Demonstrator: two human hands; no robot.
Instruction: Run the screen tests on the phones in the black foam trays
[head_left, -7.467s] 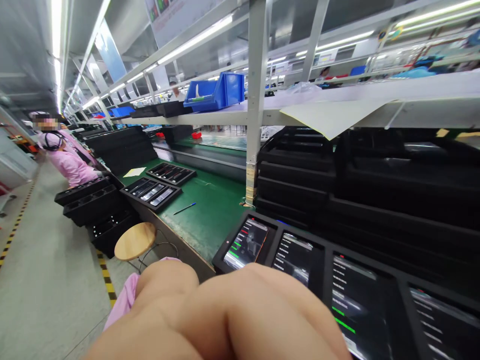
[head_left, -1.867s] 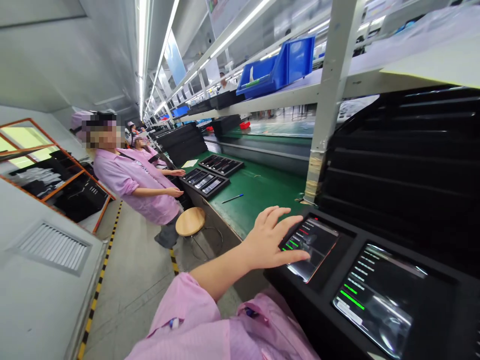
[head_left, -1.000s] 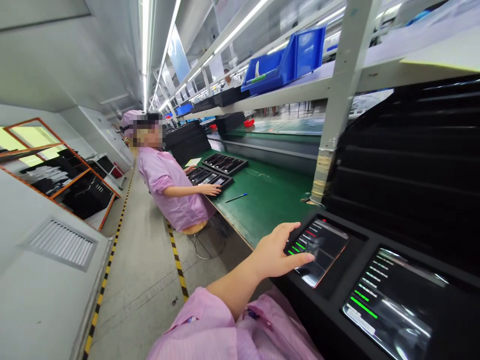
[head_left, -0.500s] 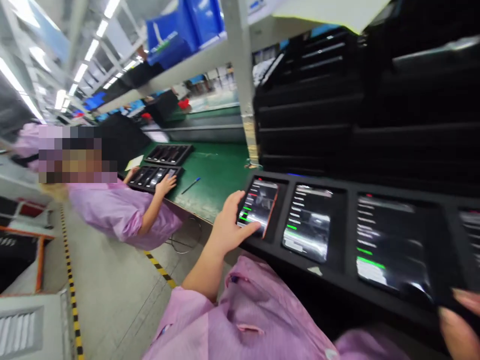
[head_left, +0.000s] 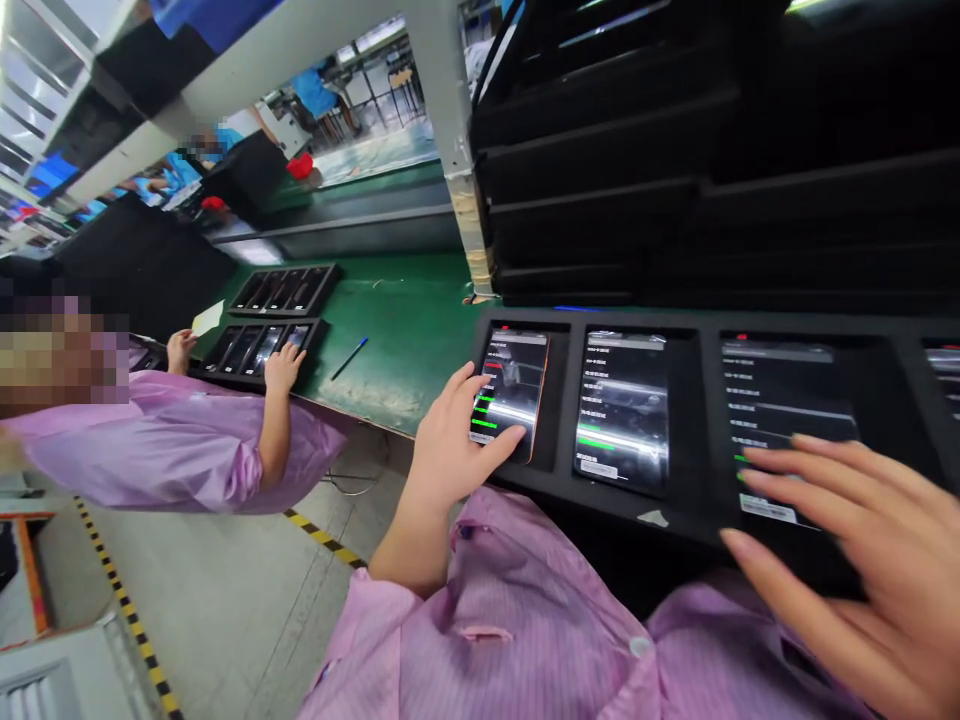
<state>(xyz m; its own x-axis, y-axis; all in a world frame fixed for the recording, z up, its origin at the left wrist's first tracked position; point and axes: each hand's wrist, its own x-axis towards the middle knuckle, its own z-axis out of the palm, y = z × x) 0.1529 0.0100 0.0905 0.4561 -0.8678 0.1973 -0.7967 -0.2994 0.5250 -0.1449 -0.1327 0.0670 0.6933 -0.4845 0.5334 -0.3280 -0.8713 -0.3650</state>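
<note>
A black tray [head_left: 559, 490] with separate compartments lies in front of me, each visible one holding a phone with a lit list on its screen. My left hand [head_left: 457, 435] rests over the leftmost phone [head_left: 514, 385], thumb and fingers apart along its sides and screen. Beside it lies a second phone [head_left: 622, 410] that neither hand touches. Over the third phone [head_left: 784, 385] hovers my right hand [head_left: 870, 560], fingers spread, covering its lower part; whether it touches the screen I cannot tell. A further phone [head_left: 946, 365] is cut off at the right edge.
At the left, a co-worker in a pink smock [head_left: 172, 440] handles a similar tray of phones [head_left: 259, 350], with another tray [head_left: 285, 290] behind. A pen [head_left: 349, 357] lies on the green tabletop [head_left: 405, 320]. A post [head_left: 457, 180] and stacked black trays [head_left: 592, 215] rise behind my tray.
My right hand has come in from the lower right corner to over the third phone. My left hand stays at the leftmost phone. The camera view has shifted.
</note>
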